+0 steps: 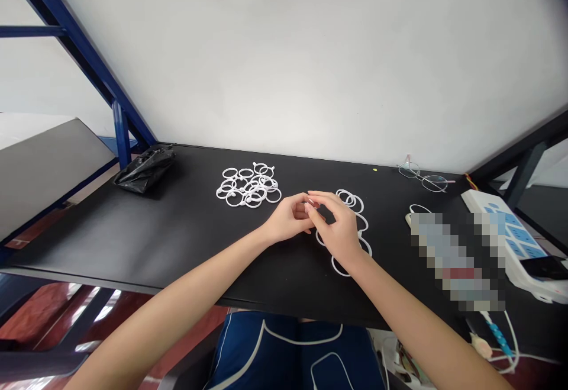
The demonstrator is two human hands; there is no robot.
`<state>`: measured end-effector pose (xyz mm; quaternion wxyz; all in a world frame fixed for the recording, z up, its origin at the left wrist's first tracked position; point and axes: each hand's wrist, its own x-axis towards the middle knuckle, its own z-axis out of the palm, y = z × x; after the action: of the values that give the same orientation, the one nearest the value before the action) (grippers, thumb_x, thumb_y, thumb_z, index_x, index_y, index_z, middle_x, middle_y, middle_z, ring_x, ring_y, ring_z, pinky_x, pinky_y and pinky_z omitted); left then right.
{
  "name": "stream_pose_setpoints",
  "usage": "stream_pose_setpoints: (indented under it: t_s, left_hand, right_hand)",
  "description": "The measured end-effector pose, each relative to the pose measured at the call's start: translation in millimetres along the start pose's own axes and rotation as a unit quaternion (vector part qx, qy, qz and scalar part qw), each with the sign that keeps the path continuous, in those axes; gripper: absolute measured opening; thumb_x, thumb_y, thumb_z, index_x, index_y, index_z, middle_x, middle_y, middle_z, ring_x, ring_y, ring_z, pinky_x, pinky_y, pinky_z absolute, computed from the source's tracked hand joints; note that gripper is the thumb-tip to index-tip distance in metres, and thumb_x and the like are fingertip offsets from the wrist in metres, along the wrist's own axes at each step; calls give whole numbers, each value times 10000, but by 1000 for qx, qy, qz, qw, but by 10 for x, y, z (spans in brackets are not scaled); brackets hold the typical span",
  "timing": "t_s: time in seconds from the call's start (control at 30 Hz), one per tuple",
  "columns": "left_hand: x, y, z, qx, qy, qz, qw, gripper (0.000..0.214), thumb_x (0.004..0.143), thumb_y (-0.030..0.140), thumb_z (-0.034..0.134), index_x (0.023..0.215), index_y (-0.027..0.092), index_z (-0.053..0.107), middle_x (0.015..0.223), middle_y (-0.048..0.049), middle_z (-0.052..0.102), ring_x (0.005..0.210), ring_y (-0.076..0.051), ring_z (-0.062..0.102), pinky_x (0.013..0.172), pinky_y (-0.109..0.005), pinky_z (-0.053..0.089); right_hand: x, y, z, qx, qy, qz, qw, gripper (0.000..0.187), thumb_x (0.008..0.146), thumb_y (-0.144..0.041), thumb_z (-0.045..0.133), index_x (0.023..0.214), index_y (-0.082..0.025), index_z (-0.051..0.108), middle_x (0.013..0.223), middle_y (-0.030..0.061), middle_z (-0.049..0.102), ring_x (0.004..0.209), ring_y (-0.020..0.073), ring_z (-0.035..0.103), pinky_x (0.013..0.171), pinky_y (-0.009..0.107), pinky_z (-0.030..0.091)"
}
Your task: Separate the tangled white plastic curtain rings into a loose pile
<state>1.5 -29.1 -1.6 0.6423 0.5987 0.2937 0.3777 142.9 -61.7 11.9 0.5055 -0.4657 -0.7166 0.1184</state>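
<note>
Both forearms are stretched forward over the black table (133, 242), and the hands are met at its middle. The left hand (288, 219) is curled, its fingertips brought against those of the right hand (339, 227); something small seems pinched between them, but what is grasped cannot be told. A chain of white rings (355, 206) is laid beneath the right hand, its long axis run from the far side toward the near edge. A pile of loose white rings (249, 187), too overlapped to be counted, is seen just left. One black bag (144, 170), one pair of spectacles (423, 177) and one power strip (510, 233) are also seen.
</note>
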Motion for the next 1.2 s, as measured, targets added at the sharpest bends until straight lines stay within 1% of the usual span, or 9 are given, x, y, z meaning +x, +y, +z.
stream_pose_setpoints:
  t_s: [0.17,0.37,0.53,0.7,0.77,0.9,1.03,1.13,1.2]
  left_hand:
    - [-2,47,1,-22,-10,-13,1000,325,767,228,720,1045,139,577,892,-69,687,826,-183,698,651,-271,586]
    - [-13,102,-1,-23,-28,-25,999,273,801,290,687,1007,140,589,914,-67,659,790,-176,695,578,-223,545]
    - [-16,137,-7,-10,-8,-18,1000,303,796,386,703,937,135,610,873,-40,621,682,-129,672,547,-201,516]
    - [-14,162,-19,-30,33,-15,999,366,750,381,756,1000,165,598,1124,-72,593,719,-102,651,554,-197,525]
    - [-16,174,-30,-39,28,-28,998,376,753,375,758,1025,179,588,1181,-80,579,779,-119,656,574,-208,538]
    - [-19,197,-61,-68,-17,-59,996,387,765,365,751,1058,182,575,1116,-84,616,842,-160,674,607,-235,550]
    - [-16,201,-75,-63,-8,-55,996,480,733,329,784,1151,206,583,1034,-56,620,804,-131,647,615,-232,548]
    - [-13,182,-74,-45,-13,-49,998,428,709,337,803,1081,193,646,963,-33,622,758,-106,625,619,-221,542]
    - [-10,158,-75,-43,-15,-46,998,381,705,354,805,1011,168,678,865,-19,633,692,-93,621,618,-220,538]
  right_hand:
    - [-4,20,-3,-9,9,-15,1000,165,924,-242,561,995,-247,709,1087,74,716,1019,245,668,871,446,575]
    - [11,1,-21,-11,26,-20,999,184,944,-230,529,974,-240,710,1010,71,733,947,231,690,832,420,585]
    - [14,-7,-28,1,41,-21,999,182,947,-232,529,964,-242,709,1001,68,734,939,230,698,839,417,581]
    - [20,-27,-31,24,69,-13,997,174,946,-253,536,955,-250,710,1009,59,736,951,237,695,842,424,575]
    - [24,-38,-36,33,73,-5,997,175,947,-263,535,948,-251,710,1004,59,736,942,236,696,828,415,577]
    - [29,-56,-47,48,65,2,997,174,947,-252,537,931,-249,710,988,57,732,936,229,691,823,403,573]
    - [26,-55,-50,60,68,6,996,157,937,-254,555,923,-243,711,968,61,725,923,230,685,814,408,578]
    - [22,-46,-45,89,88,16,992,107,906,-265,607,906,-242,711,921,57,708,854,219,684,752,393,598]
    - [17,-43,-38,117,103,25,987,72,883,-256,640,888,-241,710,894,49,689,823,208,679,703,369,608]
